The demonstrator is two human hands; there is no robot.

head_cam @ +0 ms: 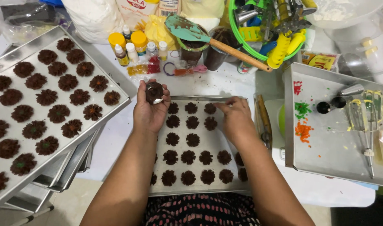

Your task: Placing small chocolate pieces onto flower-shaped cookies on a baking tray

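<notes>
My left hand (149,111) is raised above the near baking tray (200,190) and holds a small round metal cookie press filled with dark chocolate dough (154,92). My right hand (235,119) rests fingers-down on the tray's top right part, touching a flower-shaped chocolate cookie (210,108). Rows of similar dark cookies (192,139) cover the tray between my forearms.
A second tray of chocolate cookies (45,113) sits stacked at the left. At the right, a tray (325,142) holds coloured sprinkles, piping tips and whisk beaters. Behind are colouring bottles (128,48), a chocolate-smeared spatula (200,35), a green basket (267,29) and flour bags.
</notes>
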